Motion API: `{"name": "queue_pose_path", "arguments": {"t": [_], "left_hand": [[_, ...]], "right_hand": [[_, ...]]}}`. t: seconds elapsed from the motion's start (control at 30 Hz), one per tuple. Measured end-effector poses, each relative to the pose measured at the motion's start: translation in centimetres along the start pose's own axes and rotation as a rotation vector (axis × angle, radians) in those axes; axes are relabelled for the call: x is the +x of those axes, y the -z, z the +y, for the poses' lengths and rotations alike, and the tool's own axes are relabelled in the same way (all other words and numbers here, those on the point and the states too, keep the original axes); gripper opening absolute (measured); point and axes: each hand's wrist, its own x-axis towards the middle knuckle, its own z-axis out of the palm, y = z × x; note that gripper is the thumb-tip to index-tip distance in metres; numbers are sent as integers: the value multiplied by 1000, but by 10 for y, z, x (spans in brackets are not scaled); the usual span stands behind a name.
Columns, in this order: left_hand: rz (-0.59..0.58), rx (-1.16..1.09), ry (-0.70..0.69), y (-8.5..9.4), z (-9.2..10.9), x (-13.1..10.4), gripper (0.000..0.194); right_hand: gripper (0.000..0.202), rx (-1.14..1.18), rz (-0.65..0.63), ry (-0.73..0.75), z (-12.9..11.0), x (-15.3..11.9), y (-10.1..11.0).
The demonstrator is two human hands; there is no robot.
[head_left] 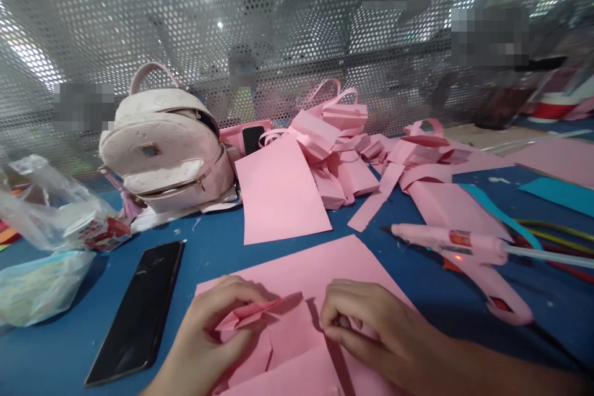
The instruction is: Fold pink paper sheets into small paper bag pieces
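My left hand (223, 328) pinches the folded edge of a pink paper piece (292, 334) between thumb and fingers. This folded piece lies over a larger flat pink sheet (352, 260) on the blue table. Just right of the folded piece, my right hand (371, 328) is curled with its fingers drawn together; whether anything is between them cannot be made out. Farther right lies a pink glue gun (464, 247) with a small orange light showing. Another pink sheet (283, 195) lies beyond my hands.
A black phone (139, 309) and plastic bags (41, 288) lie at the left, a white backpack (167, 148) behind them. Folded pink paper pieces (334, 142) are heaped at the back, before a perforated metal screen (278, 12). A blue strip (557, 195) is at the right.
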Motion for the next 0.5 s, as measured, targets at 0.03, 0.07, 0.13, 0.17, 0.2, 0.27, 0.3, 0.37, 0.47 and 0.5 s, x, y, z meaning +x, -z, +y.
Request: {"name": "queue_pose_path", "arguments": {"t": [0.03,0.07,0.13,0.17,0.2,0.27,0.3,0.37,0.47,0.5], "left_hand": [[11,-4,-7,0,1,0,35],[23,-3,-31,1,2,-1,38],[27,21,-127,1,5,-2,41],[19,38,-189,2,6,-2,39],[6,53,-251,2,8,-3,34],[-26,81,-341,1,12,-4,16],[-37,93,-377,0,14,-4,7],[-47,122,-466,-2,18,-5,14],[-38,172,-622,-3,26,-5,23],[-35,198,-657,-2,30,-5,23]], "right_hand": [[14,17,9,-11,-1,0,0],[13,41,14,-28,-2,0,0],[12,118,13,-82,-3,1,0],[11,168,8,-106,-3,2,0],[8,222,4,-125,-3,3,0],[3,333,9,-154,-1,4,-1],[7,385,11,-173,0,5,-2],[13,469,15,-211,3,6,-3],[12,515,-3,-204,4,6,-4],[12,516,-6,-182,5,6,-4]]}}
